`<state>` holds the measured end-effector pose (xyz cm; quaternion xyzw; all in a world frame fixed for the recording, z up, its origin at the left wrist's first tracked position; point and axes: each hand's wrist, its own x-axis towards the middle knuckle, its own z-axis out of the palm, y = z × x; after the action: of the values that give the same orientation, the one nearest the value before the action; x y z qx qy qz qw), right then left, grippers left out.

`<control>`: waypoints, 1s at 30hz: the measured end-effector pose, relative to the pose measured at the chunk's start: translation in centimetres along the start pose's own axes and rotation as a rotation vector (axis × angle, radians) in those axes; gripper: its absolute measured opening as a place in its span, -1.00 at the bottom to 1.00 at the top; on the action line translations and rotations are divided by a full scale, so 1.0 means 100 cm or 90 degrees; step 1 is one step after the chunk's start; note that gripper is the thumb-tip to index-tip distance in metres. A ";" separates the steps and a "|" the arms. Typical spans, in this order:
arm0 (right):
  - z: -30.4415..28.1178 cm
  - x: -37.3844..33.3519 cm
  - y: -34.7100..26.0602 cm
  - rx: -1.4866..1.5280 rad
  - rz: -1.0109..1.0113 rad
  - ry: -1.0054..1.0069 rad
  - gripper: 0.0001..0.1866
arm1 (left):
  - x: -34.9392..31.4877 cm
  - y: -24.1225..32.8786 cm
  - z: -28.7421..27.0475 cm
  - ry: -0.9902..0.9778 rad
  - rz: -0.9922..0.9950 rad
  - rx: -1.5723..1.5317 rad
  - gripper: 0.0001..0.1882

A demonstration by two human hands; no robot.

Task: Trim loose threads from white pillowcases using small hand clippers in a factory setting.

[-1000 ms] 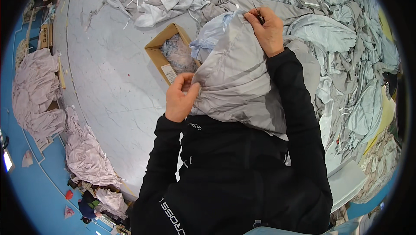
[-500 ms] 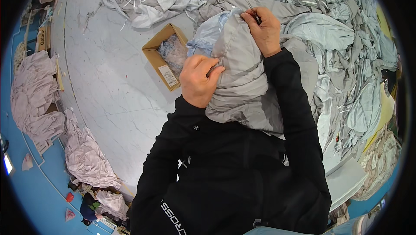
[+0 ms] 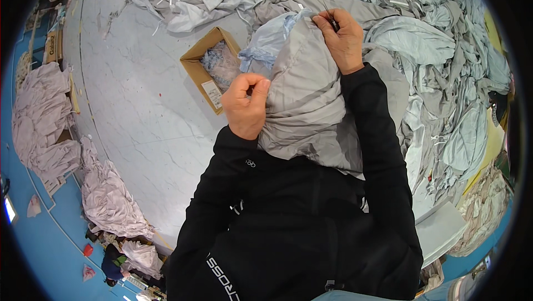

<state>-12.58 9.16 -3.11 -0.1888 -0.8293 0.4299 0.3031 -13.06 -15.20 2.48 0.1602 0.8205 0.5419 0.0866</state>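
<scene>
over the white, grey-veined marble-look table (image 3: pixel 144 107), as seen from the head, working with both bare hands at a large crumpled light grey cloth (image 3: pixel 305 95) of thin fabric. holding it up just in front of a black long-sleeved jacket (image 3: pixel 288 206), bunched into folds low down and drawn up to a narrow top corner. pinching that corner with the right hand (image 3: pixel 340 37), thumb closed against the fingers, and carrying in the same grasp a small dark tool with thin pointed tips (image 3: pixel 333 23), mostly hidden. holding the left hand (image 3: pixel 244 107) at the left edge of the cloth, curled nearly into a fist, thumb against forefinger; cannot tell of anything caught between them.

just past the left hand, on the table, an open brown cardboard box (image 3: pixel 194 59) with a white label (image 3: pixel 212 92) and, inside, a bluish and pinkish tangled clump (image 3: pixel 221 62). between box and cloth, a pale blue rumpled fabric (image 3: pixel 265 46), touching the grey one.

across the far and right sides, a broad heap of grey and pale blue fabrics (image 3: pixel 438 51) with white strips. to the left, piles of pale pinkish cloth (image 3: pixel 43 118), then a blue floor (image 3: pixel 33 251). at lower left, small and far off, a co-worker in dark clothing (image 3: pixel 112 262).
</scene>
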 end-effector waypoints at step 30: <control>-0.055 -0.065 -0.128 -0.153 -0.097 -0.205 -0.69 | -0.005 -0.003 0.008 -0.066 0.008 -0.017 -0.95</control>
<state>-4.76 1.60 7.70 -0.0891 -0.9241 0.3284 0.1739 -12.41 -14.78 1.86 0.1922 0.8066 0.5442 0.1278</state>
